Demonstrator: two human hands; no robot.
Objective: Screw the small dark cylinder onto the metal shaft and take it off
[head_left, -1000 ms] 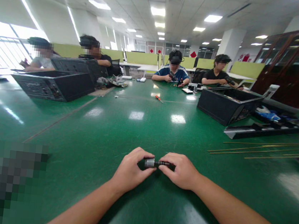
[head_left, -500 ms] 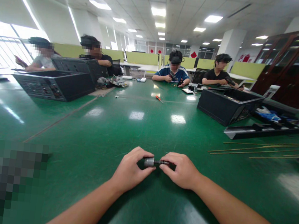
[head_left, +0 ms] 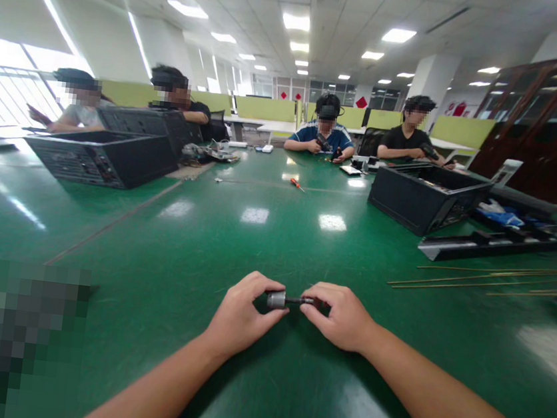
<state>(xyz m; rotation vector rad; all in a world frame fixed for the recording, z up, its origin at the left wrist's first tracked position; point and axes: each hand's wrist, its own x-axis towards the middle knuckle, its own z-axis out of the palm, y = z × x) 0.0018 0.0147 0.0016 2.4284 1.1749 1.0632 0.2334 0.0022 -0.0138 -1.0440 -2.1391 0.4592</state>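
Observation:
Between my two hands lies a small part, a grey metal cylinder (head_left: 276,299) with a thin dark rod (head_left: 294,299) coming out of its right end. My left hand (head_left: 242,313) pinches the cylinder between thumb and fingers. The far end of the rod sits in the grip of my right hand (head_left: 341,317), which hides part of it. Whether rod and cylinder are one piece I cannot tell. Both hands are low over the green table (head_left: 194,240).
Black computer cases stand at left (head_left: 113,158) and right (head_left: 425,195). A screwdriver (head_left: 296,184) lies mid-table. Thin brass-coloured rods (head_left: 456,277) and a dark metal strip (head_left: 486,243) are at right. Several people sit across the table. A pixelated patch covers the lower left.
My hands have drawn slightly apart, the left a little leftward and the right a little rightward. More of the rod shows between them.

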